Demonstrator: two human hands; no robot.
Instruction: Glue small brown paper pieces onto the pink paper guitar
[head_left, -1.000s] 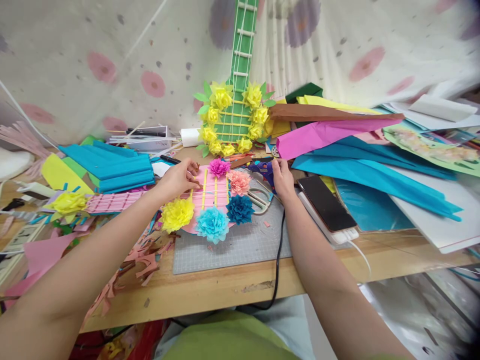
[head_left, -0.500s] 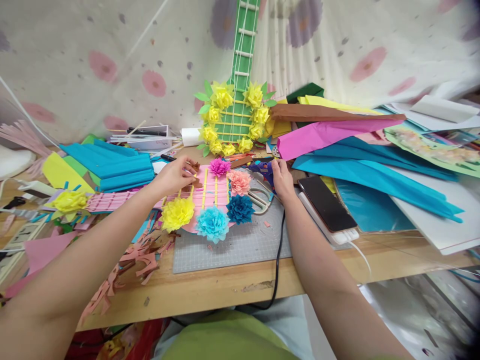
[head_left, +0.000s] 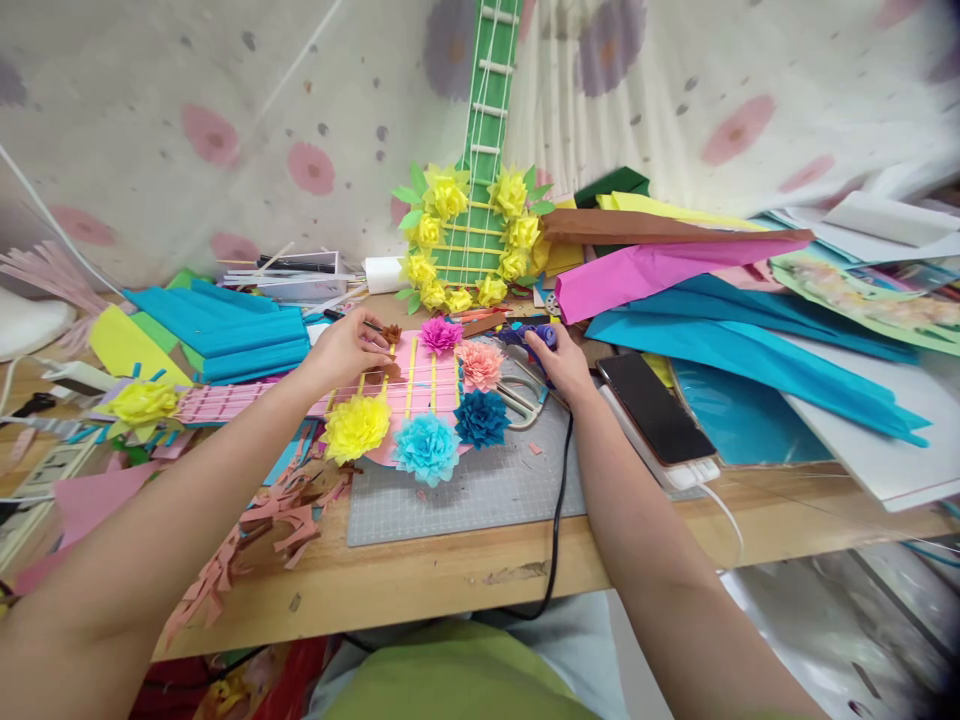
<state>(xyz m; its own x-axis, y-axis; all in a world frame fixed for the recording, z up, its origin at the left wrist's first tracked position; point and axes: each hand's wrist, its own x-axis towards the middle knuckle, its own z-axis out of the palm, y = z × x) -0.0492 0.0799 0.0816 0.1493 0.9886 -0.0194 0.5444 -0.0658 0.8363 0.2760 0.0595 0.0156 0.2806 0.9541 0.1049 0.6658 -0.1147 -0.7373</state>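
Observation:
My left hand [head_left: 351, 348] has its fingers closed on a brown paper flower [head_left: 391, 336], held over the upper left of a pink paper guitar [head_left: 401, 400]. My right hand [head_left: 561, 362] grips a dark blue glue gun [head_left: 536, 338] beside the guitar's right end; its black cord [head_left: 559, 520] runs down over the table edge. Around the guitar body sit a magenta flower [head_left: 441, 334], a salmon flower [head_left: 480, 366], a dark blue flower [head_left: 481, 418], a light blue flower [head_left: 427, 448] and a yellow flower [head_left: 357, 426]. Yellow strips cross the body.
A grey cutting mat [head_left: 465, 510] lies under the guitar, with scissors [head_left: 521, 398] on it. Behind stands a green paper guitar [head_left: 472, 245] with yellow flowers. A phone [head_left: 656, 405] lies at right near folded coloured paper [head_left: 750, 340]. Brown paper scraps [head_left: 277, 520] lie at left.
The glue gun has turned slightly in my right hand, with the thumb now showing over it. My left hand stays near the same spot, and the brown flower shows a little more.

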